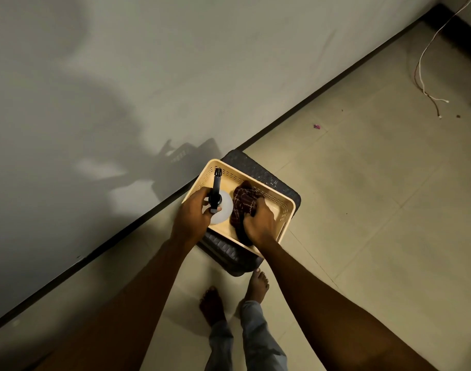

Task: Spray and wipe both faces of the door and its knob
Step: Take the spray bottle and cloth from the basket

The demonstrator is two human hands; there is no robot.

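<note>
Found neither door nor knob in view; could not place either. Found bottle (225, 208) upright in the left half of basket (285, 210), with cloth (243, 203) bunched just beside it on the right. Noted left hand (194, 214) wrapped round the black sprayer neck from above and right hand (259, 223) clenched on the near end of cloth; hands apart, each on its own item. Judged the step as pick-up of both tools, with spraying and wiping not yet begun. Recommended lifting bottle straight up by the neck, clear of the rim, finger kept off the trigger to avoid a stray squirt. Recommended gathering cloth whole, leaving no tail to snag on the slotted wall. Advised an upward pull rather than a sideways one, given basket perched on a dark stand (269, 174) and, by appearance, liable to slide or tip. Noted wall (122, 76) behind, tiled floor (362, 210) around, bare feet (211, 306) close to stand, loose cable (427, 49) well apart at far right.
</note>
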